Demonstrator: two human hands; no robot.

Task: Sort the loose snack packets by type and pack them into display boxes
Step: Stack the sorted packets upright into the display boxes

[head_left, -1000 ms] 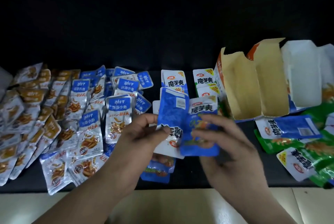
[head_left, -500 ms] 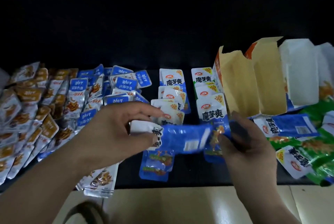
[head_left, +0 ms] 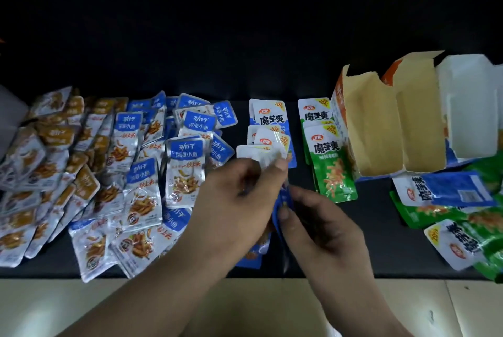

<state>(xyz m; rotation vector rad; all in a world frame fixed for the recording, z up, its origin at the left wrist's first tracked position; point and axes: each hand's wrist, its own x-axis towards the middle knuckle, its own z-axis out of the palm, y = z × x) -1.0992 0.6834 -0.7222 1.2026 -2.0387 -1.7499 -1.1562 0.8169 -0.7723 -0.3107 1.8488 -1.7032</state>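
Pinching the crinkled white end of a glossy blue packet (head_left: 282, 197) with the left grip (head_left: 239, 200), thumb and fingertips pressed together on the foil; nipping its blue end with the right grip (head_left: 318, 225) (hiding most of the sachet between them). Holding it over the matte black surface (head_left: 381, 228), at the near end of a column of blue-and-white packets (head_left: 268, 116). Crowding in from the left with overlapping silvery fish sachets (head_left: 185, 165); lying just right, flat green packets (head_left: 332, 170); standing farther right, open rectangular cardboard boxes (head_left: 378, 127).
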